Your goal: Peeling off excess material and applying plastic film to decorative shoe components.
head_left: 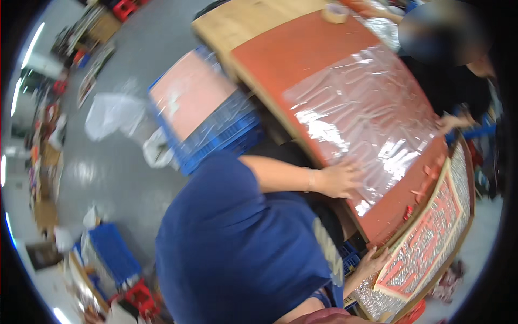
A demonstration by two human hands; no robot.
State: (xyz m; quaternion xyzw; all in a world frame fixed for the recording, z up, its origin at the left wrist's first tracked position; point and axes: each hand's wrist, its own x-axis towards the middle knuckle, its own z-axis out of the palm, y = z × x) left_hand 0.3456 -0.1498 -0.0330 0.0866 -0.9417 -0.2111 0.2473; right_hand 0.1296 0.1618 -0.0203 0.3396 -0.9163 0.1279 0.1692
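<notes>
A clear plastic film (361, 116) is seen spread flat over a red sheet (302, 51) on the wooden desk (237, 21). The film is crinkled and glares strongly, so its edges are hard to trace in places.

The left hand (340, 178) is laid flat on the near edge of the film, fingers spread wide, nothing gripped. A thin band is noted at the wrist. The right hand (372, 262) is placed lower, at the desk's near edge, touching the corner of a framed panel (431, 237) with a red border and a silvery patterned face. Whether the right hand is gripping the frame or only resting on it cannot be told; its fingers are partly hidden.

The lower middle of the view is taken up by a blue shirt (237, 254), which blocks the near desk edge and whatever lies under it.

Small red scraps (426, 178) are seen between film and panel. A tape roll (334, 12) stands at the far end of the desk. Another person's hand (450, 123) is noted at the far edge of the film.

Left of the desk, a blue crate (216, 135) carries a pink board (186, 97). A white bag (110, 113) lies on the grey floor (108, 178) beyond it. A further blue crate (113, 254) sits lower left, amid blurred clutter.
</notes>
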